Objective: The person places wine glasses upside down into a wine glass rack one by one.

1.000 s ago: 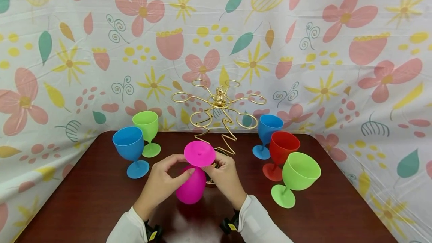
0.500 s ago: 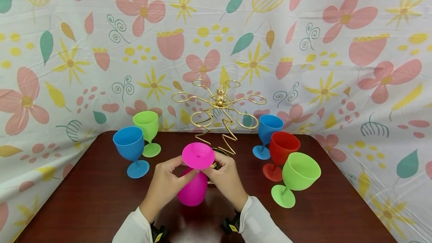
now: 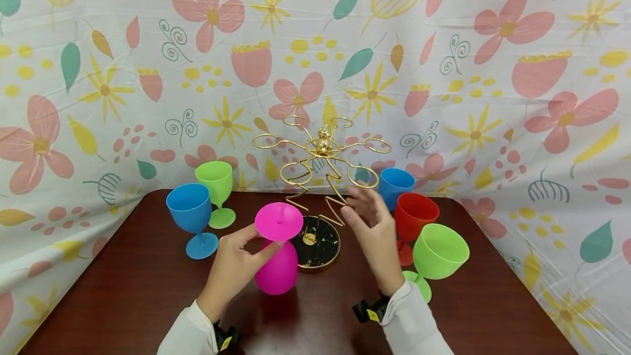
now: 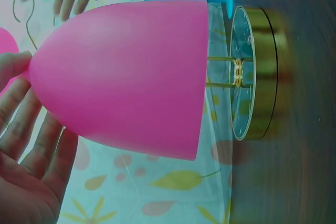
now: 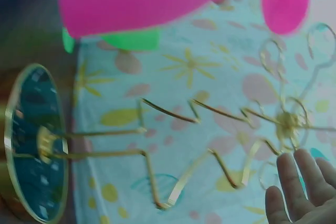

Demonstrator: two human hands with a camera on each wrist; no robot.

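A pink goblet, held upside down with its foot uppermost, hangs just above the dark table, in front of a gold wire rack. The left hand alone now carries it, fingers and thumb pinching the stem under the round foot; the left wrist view shows the bowl lying against those fingers, its rim clear of the tabletop.

Half a second ago both hands were closed around the stem. The right hand has since let go and swung out to the right, and now hovers with fingers spread and relaxed, holding nothing, just beside the rack's zigzag legs and one of its lower rings. In the right wrist view its fingertips sit close to the wire, though whether they touch it cannot be told. The goblet itself has drifted slightly left, uncovering the rack's round black base.

Judged from this, the handover is done: one hand has the glass, the other is freed at the rack.

Around them stand five more goblets, all upright: blue and green on the left, and blue, red and green on the right. A flowered cloth backs the table.
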